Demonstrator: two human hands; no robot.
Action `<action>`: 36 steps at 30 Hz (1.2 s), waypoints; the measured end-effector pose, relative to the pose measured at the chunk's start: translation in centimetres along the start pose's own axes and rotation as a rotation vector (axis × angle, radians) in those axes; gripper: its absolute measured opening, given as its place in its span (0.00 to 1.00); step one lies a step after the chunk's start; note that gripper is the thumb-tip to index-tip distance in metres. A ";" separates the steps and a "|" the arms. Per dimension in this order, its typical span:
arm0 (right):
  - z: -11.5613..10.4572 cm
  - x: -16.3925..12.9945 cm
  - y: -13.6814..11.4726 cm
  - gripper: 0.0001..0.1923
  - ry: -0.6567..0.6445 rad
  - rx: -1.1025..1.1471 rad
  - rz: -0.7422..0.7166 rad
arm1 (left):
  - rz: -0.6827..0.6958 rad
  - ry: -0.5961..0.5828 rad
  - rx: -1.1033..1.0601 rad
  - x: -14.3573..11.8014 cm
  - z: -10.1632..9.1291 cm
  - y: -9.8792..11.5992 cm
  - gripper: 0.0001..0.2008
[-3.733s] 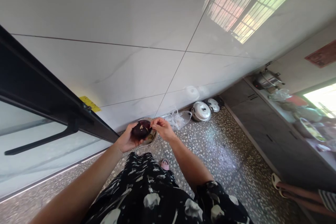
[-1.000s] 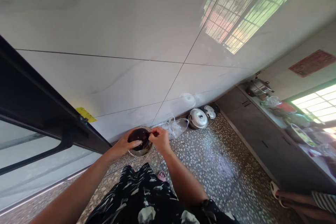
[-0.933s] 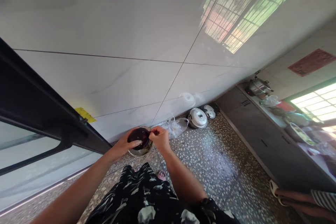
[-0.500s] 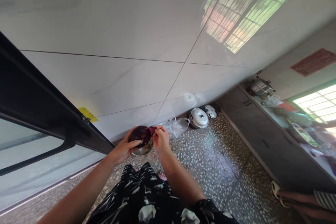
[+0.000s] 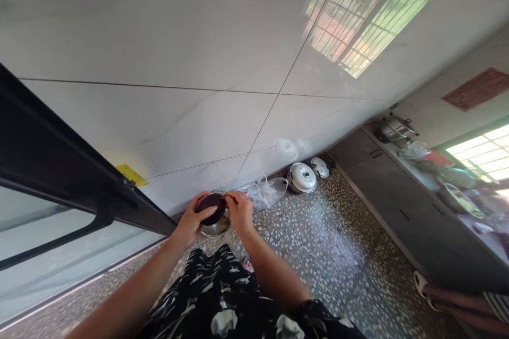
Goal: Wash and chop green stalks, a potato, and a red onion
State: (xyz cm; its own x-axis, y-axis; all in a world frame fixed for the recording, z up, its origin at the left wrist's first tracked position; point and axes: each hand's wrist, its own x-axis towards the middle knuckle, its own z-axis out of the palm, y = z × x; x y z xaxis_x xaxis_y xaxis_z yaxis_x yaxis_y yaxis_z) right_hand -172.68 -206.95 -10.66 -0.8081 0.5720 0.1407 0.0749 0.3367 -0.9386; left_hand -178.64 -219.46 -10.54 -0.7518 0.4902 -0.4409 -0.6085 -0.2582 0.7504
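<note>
A round, dark maroon thing (image 5: 213, 205) is held up over a metal basin; its exact kind is hard to tell. My left hand (image 5: 195, 218) wraps around its left side, with the thumb lying across its front. At its upper right edge, the fingers of my right hand (image 5: 239, 211) are pinched together against it. The metal basin (image 5: 217, 229) stands on the floor just below, mostly hidden behind my hands, with something brownish inside. Right of my right hand lies a clear plastic bag (image 5: 268, 193).
A lidded pot (image 5: 302, 177) and a whitish lid-like object (image 5: 320, 167) sit along the wall. A black-framed door (image 5: 107, 190) with a handle is close on my left. Grey cabinets (image 5: 397, 196) line the right, and another person's leg (image 5: 449, 299) shows at lower right.
The maroon thing has turned, and the purple part that stuck out at its right is now hidden by my right hand. My right hand has shifted slightly left, its fingers more curled.
</note>
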 end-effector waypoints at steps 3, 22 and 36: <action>1.0 0.4 1.3 0.10 0.131 0.368 0.276 | -0.003 -0.029 -0.132 0.2 -0.1 -0.5 0.31; 2.2 5.7 12.6 0.11 -0.472 -0.780 0.232 | -0.232 0.052 -0.503 0.4 -3.5 0.1 0.14; 1.9 5.7 6.3 0.10 -0.323 -0.469 0.219 | -0.005 -0.168 -0.075 0.9 -4.6 0.1 0.32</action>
State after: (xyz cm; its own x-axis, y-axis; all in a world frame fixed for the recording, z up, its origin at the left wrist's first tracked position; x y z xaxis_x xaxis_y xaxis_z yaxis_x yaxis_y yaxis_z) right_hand -177.96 -203.00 -16.42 -0.8756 0.4342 -0.2115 0.4494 0.5720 -0.6862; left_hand -180.57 -222.92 -13.13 -0.6993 0.6224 -0.3516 -0.6343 -0.3134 0.7067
